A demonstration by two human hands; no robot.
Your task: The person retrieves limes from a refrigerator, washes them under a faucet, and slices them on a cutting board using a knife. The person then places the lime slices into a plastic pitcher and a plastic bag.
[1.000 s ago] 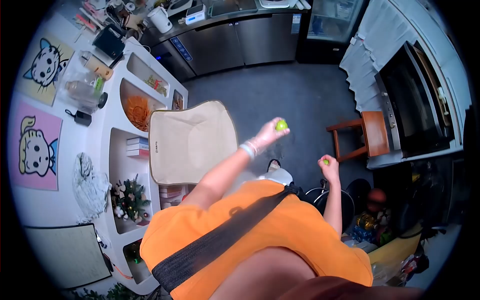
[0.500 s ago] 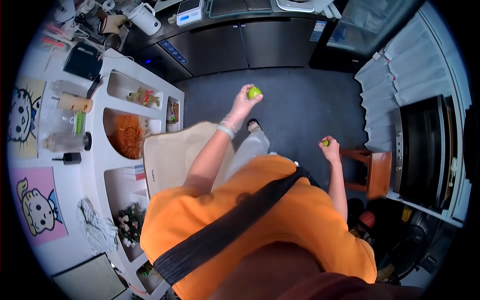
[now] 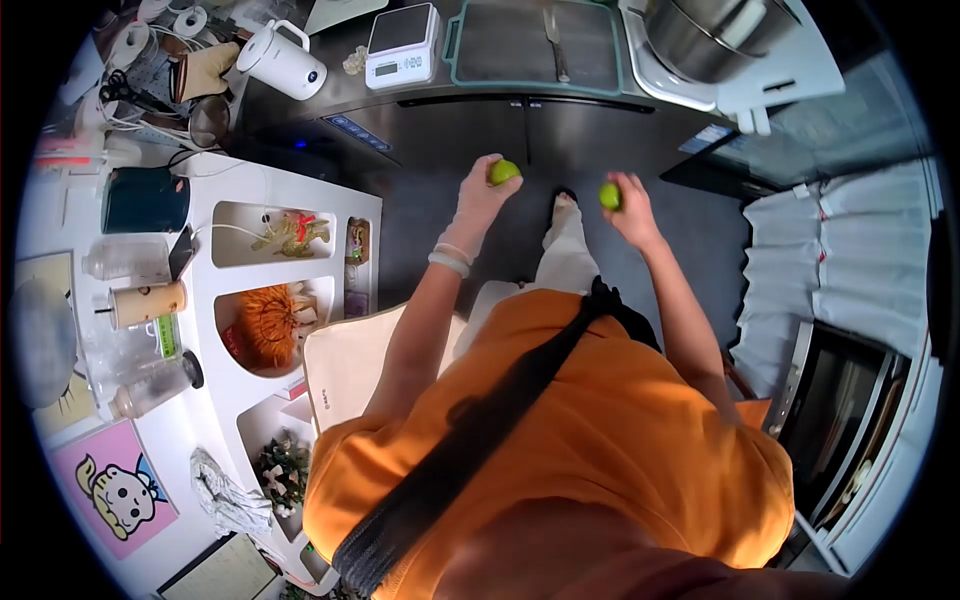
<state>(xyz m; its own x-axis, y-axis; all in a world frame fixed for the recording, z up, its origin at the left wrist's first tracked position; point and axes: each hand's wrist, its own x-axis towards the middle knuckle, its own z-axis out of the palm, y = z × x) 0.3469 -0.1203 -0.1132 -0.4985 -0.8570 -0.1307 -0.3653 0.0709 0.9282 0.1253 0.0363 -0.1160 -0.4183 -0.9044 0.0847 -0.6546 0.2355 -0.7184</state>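
My left hand [image 3: 486, 190], in a thin translucent glove with a pale bracelet at the wrist, is closed around a lime [image 3: 504, 173]. To its right, my right hand [image 3: 632, 212] grips a second lime [image 3: 610, 195] in its fingers. Both limes are held in the air in front of the dark steel counter front, a little apart from each other. Beyond them on the counter lies a green-rimmed tray [image 3: 457, 50] with a knife [image 3: 556, 45] resting in it. A white digital scale [image 3: 402, 68] stands left of that tray.
A metal pot [image 3: 690, 45] sits at the counter's right end, beside a white board [image 3: 790, 90]. A white kettle [image 3: 283, 60] stands at the left end. White shelving [image 3: 200, 260] runs along my left; an oven [image 3: 835, 420] and white curtain [image 3: 850, 250] are right.
I have moved forward, so the counter is nearer. My right hand has risen and come inward with its lime, nearer to my left hand. The left hand still holds its lime.
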